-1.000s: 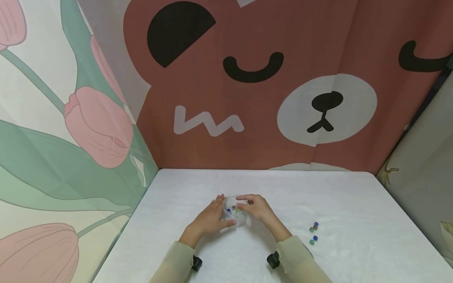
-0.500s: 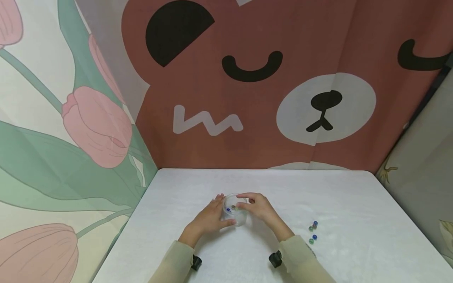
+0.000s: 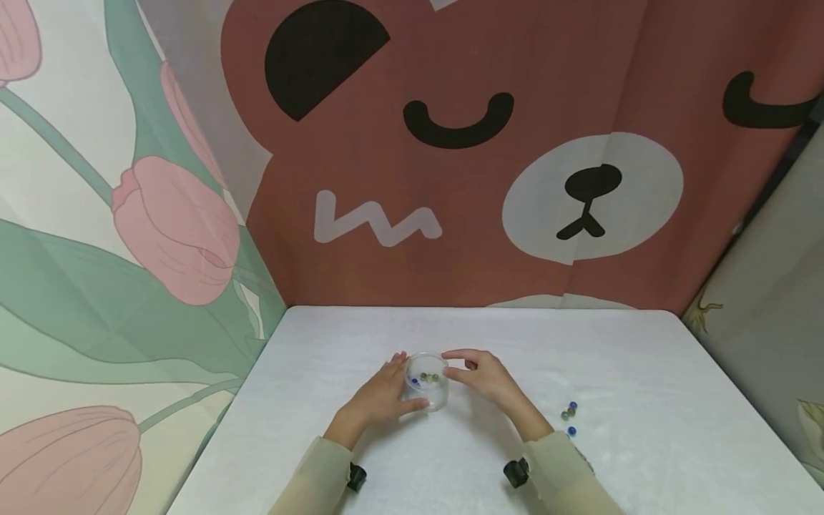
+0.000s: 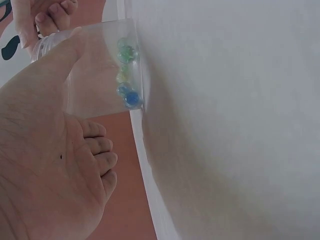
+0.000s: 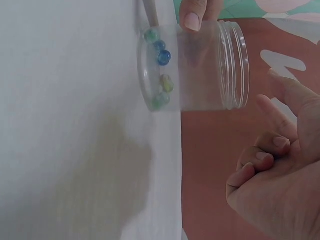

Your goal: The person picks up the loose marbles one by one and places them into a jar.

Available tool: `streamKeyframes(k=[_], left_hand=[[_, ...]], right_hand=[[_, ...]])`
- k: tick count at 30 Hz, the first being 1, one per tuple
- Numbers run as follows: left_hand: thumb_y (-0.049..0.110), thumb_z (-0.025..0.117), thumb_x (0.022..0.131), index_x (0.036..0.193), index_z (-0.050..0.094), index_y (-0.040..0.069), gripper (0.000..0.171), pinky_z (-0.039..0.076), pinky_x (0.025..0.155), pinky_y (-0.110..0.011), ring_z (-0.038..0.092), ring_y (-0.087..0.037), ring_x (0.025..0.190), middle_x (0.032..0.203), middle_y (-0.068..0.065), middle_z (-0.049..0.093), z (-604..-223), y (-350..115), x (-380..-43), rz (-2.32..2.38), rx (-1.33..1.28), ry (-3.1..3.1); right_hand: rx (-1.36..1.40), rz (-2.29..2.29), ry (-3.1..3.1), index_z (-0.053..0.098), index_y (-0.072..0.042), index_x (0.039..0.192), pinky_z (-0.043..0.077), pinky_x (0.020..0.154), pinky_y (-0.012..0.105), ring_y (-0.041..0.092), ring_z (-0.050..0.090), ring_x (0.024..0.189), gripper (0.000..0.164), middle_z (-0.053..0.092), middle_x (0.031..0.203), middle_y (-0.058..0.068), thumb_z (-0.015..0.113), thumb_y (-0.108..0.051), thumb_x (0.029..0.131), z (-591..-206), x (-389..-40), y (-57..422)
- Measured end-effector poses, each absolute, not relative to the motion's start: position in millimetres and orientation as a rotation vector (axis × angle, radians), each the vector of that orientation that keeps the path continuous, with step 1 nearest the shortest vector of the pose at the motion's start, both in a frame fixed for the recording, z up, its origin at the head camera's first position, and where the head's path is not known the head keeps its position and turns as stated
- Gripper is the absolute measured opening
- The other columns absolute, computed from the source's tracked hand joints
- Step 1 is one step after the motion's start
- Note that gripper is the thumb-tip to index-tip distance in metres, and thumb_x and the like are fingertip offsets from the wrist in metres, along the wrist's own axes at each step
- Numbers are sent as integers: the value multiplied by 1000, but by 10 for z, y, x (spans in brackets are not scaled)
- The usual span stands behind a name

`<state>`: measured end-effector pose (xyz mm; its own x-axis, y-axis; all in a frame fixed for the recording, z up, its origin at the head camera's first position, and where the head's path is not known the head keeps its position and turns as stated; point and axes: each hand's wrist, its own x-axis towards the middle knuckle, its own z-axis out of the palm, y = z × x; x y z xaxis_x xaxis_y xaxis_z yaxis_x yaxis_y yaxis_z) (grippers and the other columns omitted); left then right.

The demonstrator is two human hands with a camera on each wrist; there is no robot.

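A clear plastic jar [image 3: 428,398] with a threaded neck stands upright on the white table. Several glass marbles [image 5: 163,57], blue, green and yellowish, lie on its bottom. My left hand [image 3: 380,395] holds the jar from the left, its thumb across the near side and its fingers along the far left side. At the right of the jar's mouth is my right hand [image 3: 483,377], holding nothing. Its thumb and forefinger reach toward the rim, slightly apart from each other, while the other fingers are bent loosely. In the right wrist view those fingertips stand off the threaded neck.
Several loose marbles [image 3: 572,430], blue, green and brownish, lie on the table [image 3: 650,400] to the right, beside the right sleeve [image 3: 563,468]. A brown bear-print curtain [image 3: 476,272] hangs behind the table, and a tulip-print curtain [image 3: 187,329] is on the left.
My right hand has drawn back to the right from over the jar's mouth, uncovering marbles inside. Its sleeve now covers most of a green marble on the table. The left hand stays in place.
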<state>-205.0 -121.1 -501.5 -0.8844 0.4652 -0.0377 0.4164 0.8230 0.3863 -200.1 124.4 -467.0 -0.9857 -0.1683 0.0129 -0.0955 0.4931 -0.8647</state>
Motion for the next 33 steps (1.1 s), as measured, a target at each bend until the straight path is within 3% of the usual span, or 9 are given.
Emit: streamKeyframes(k=[3,25,33], left_hand=[[70,61,89,159,26,0,105,20,127,-44,18,-29,155,167,-14,22,-5017,-1211,-2049,570,686,2870],[71,60,89,157,28,-4,106,20,127,-42,21,-30,155,165,-19,25,-5018,-1234,-2057,543,770,2887],[69,62,89,157,28,-4,105,20,127,-42,20,-30,155,166,-18,25,-4985,-1228,-2052,556,754,2877]], right_hand=[[-200,-1507,2658,77,-22,117,31,58,29,17,40,72,29,43,71,0,79,-28,89,-4672,-1985,1308],[-175,-1477,2549,69,-20,132,31,54,26,15,33,67,52,36,73,-2,78,-45,87,-4626,-1828,2160],[-210,-1449,2527,64,-17,139,32,55,26,11,33,66,57,34,72,-3,76,-43,90,-4593,-1760,2508]])
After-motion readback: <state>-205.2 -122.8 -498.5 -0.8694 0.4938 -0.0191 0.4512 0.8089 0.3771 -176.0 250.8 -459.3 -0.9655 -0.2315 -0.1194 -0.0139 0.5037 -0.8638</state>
